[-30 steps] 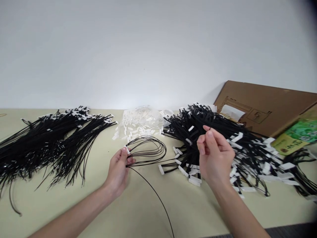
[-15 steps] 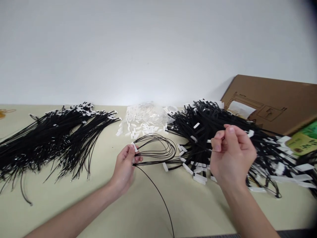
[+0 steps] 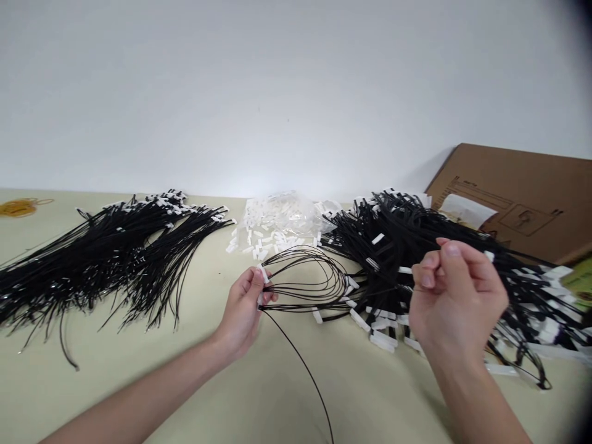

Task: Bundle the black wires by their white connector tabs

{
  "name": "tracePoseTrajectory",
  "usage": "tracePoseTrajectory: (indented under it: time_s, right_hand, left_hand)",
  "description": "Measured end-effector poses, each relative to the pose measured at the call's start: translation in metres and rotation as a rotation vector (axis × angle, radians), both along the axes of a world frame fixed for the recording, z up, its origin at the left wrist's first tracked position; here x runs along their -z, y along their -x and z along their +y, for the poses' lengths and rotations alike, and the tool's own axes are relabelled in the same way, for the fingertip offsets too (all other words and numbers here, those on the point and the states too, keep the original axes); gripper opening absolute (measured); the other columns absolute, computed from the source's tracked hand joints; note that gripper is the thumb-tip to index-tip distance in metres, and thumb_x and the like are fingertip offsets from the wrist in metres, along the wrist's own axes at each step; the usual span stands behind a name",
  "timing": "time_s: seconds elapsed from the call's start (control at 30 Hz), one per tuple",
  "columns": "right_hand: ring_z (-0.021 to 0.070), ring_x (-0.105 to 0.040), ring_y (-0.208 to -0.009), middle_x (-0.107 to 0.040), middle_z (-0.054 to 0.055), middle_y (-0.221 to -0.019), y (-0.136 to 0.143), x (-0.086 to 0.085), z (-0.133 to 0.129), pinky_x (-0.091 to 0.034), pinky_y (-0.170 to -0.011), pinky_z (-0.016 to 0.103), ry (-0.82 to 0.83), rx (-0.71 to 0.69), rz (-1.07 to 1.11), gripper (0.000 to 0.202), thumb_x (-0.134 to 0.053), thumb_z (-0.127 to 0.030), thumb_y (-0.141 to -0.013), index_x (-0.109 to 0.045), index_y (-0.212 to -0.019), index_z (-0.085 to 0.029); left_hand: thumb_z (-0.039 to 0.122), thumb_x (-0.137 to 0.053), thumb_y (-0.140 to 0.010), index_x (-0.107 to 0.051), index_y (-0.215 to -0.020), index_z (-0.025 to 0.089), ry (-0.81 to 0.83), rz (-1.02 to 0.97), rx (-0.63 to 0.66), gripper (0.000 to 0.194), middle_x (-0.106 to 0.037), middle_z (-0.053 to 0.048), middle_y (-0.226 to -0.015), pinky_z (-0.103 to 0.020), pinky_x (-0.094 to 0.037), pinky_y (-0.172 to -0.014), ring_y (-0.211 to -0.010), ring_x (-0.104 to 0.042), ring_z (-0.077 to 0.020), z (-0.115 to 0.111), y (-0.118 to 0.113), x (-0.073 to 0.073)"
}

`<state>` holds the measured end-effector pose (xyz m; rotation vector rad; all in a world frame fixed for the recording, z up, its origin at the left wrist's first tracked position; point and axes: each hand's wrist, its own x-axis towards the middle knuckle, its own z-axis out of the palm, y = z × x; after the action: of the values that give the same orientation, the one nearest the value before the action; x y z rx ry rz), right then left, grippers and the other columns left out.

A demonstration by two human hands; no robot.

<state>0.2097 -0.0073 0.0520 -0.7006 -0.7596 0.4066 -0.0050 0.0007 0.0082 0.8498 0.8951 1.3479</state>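
Black cord loops (image 3: pixel 305 277) sit just below frame centre, bunched ends clamped in the left hand (image 3: pixel 243 308), one white clip (image 3: pixel 264 274) poking above the thumb, a single strand trailing to the bottom edge. Right hand (image 3: pixel 456 302), lower right, fingertips pressed together on one thin cord (image 3: pixel 393 285). Behind it, a tangled heap of clipped cords (image 3: pixel 416 246), too many to count. Left, a second black pile (image 3: pixel 102 259). Further back, centre, one clear bag of loose white clips (image 3: pixel 282 222). Far right, one cardboard box (image 3: pixel 518 197)

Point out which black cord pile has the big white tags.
The right pile, beneath the right hand; the left pile shows only tiny white specks.
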Motion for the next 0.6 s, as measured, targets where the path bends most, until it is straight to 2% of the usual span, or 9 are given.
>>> tracePoseTrajectory:
  time_s: [0.1, 0.17, 0.27, 0.33, 0.47, 0.6]
  right_hand:
    - [0.0067, -0.043, -0.049, -0.056, -0.002, -0.06, 0.006, 0.006, -0.001, -0.027, -0.043, 0.021, 0.018, 0.086, -0.135, 0.006, -0.063, -0.021, -0.071, -0.065, -0.076, -0.019]
    - [0.008, -0.046, -0.051, -0.057, -0.002, -0.061, 0.013, 0.01, -0.004, -0.031, -0.046, 0.023, 0.012, 0.088, -0.375, 0.007, -0.061, -0.019, -0.073, -0.066, -0.078, -0.021]
    - [0.0095, -0.047, -0.054, -0.06, -0.002, -0.061, 0.026, 0.014, -0.011, -0.035, -0.052, 0.026, -0.013, -0.054, -0.871, 0.01, -0.06, -0.012, -0.074, -0.065, -0.078, -0.021]
    - [0.0098, -0.048, -0.055, -0.062, -0.001, -0.064, 0.034, 0.017, -0.014, -0.036, -0.055, 0.027, -0.057, -0.145, -1.1, 0.012, -0.058, -0.009, -0.075, -0.063, -0.078, -0.019]
    - [0.0101, -0.046, -0.055, -0.06, 0.0, -0.062, 0.043, 0.026, -0.014, -0.036, -0.057, 0.027, -0.171, -0.141, -1.248, 0.011, -0.056, -0.006, -0.075, -0.06, -0.078, -0.016]
    - [0.0103, -0.041, -0.055, -0.055, 0.0, -0.058, 0.041, 0.032, -0.013, -0.034, -0.056, 0.026, -0.177, -0.109, -1.327, 0.01, -0.056, -0.006, -0.075, -0.058, -0.075, -0.015]
  left_hand:
    - [0.041, -0.053, -0.077, -0.052, -0.069, 0.016, -0.043, 0.102, 0.02, 0.026, -0.04, 0.004, -0.059, -0.02, -0.036, -0.053, -0.049, -0.034, -0.0061, -0.002, -0.001, -0.001]
    - [0.041, -0.054, -0.076, -0.053, -0.069, 0.016, -0.069, 0.156, 0.04, 0.026, -0.042, 0.004, -0.06, -0.02, -0.034, -0.05, -0.05, -0.036, -0.007, -0.003, -0.002, 0.0]
    - [0.042, -0.053, -0.076, -0.053, -0.071, 0.016, -0.086, 0.229, 0.102, 0.026, -0.045, 0.002, -0.061, -0.019, -0.03, -0.047, -0.054, -0.041, -0.0087, -0.004, -0.003, 0.003]
    - [0.042, -0.051, -0.078, -0.053, -0.071, 0.016, -0.087, 0.259, 0.166, 0.027, -0.044, 0.003, -0.06, -0.019, -0.029, -0.046, -0.054, -0.041, -0.0089, -0.005, -0.003, 0.005]
    - [0.041, -0.047, -0.081, -0.049, -0.07, 0.017, -0.092, 0.282, 0.259, 0.027, -0.041, 0.004, -0.059, -0.019, -0.027, -0.046, -0.053, -0.038, -0.0083, -0.007, -0.004, 0.004]
    - [0.042, -0.046, -0.081, -0.046, -0.068, 0.017, -0.074, 0.293, 0.289, 0.028, -0.042, 0.004, -0.059, -0.02, -0.028, -0.047, -0.051, -0.037, -0.008, -0.008, -0.003, 0.003]
